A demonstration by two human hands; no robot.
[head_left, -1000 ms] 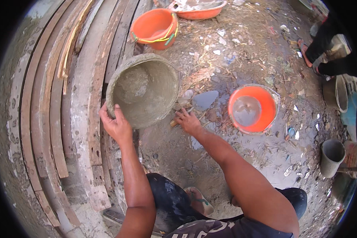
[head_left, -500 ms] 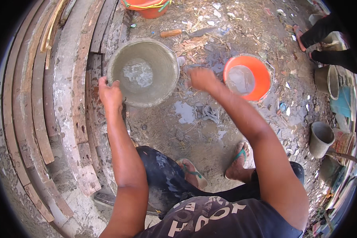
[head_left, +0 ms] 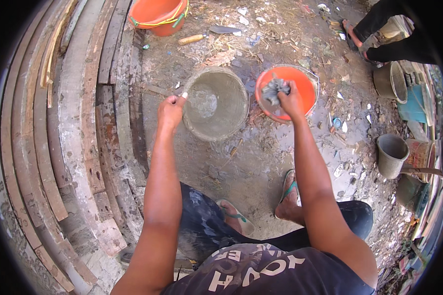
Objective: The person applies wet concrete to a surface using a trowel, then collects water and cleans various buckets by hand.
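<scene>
A grey cement-coated bucket (head_left: 238, 115) with a little cloudy water inside rests on the ground in front of me. My left hand (head_left: 170, 110) pinches its left rim. To the right stands an orange bucket (head_left: 307, 93) with a wire handle and murky water in the bottom. Over its opening, my right hand (head_left: 291, 101) is closed on a crumpled, wet grey rag (head_left: 274, 90). The fingers partly hide the rag, and hand and rag cover some of the bucket's inside.
Weathered planks (head_left: 79, 128) are stacked along the left. Beyond the buckets lie a trowel (head_left: 194, 39) and another orange bucket (head_left: 162, 27). More grey buckets (head_left: 393, 160) line the right side, where another person's legs (head_left: 379, 29) show. Debris litters the muddy ground.
The rag has left the ground and is now in my right hand over the orange bucket. The grey bucket has moved right, closer to the orange one, with my left hand still on its rim.
</scene>
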